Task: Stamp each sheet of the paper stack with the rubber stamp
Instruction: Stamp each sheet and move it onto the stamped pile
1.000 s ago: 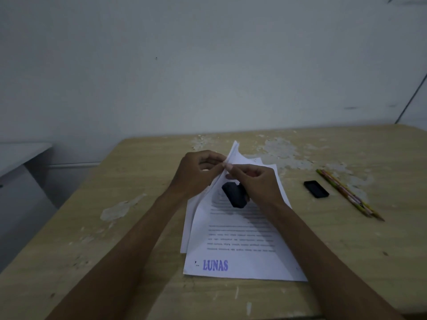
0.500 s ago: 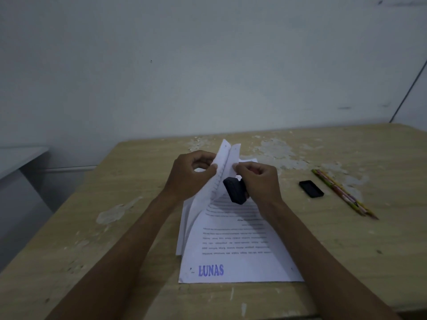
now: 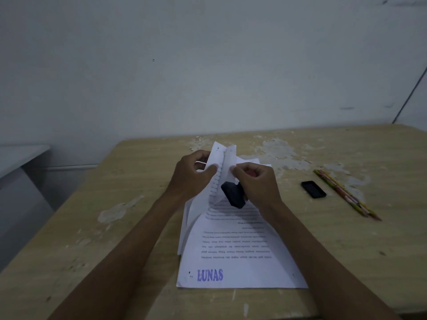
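This looks like a plain office or study room. A worn wooden desk (image 3: 346, 239) with patches of peeling surface stands against a bare, pale wall (image 3: 208, 65). On the desk lie printed sheets of paper (image 3: 242, 257), 1 of them marked with a blue "LUNAS" stamp mark (image 3: 209, 275), and a bundle of pencils (image 3: 344, 194) beside a small black case (image 3: 313, 189). A second pale desk (image 3: 18, 158) shows at the left edge.
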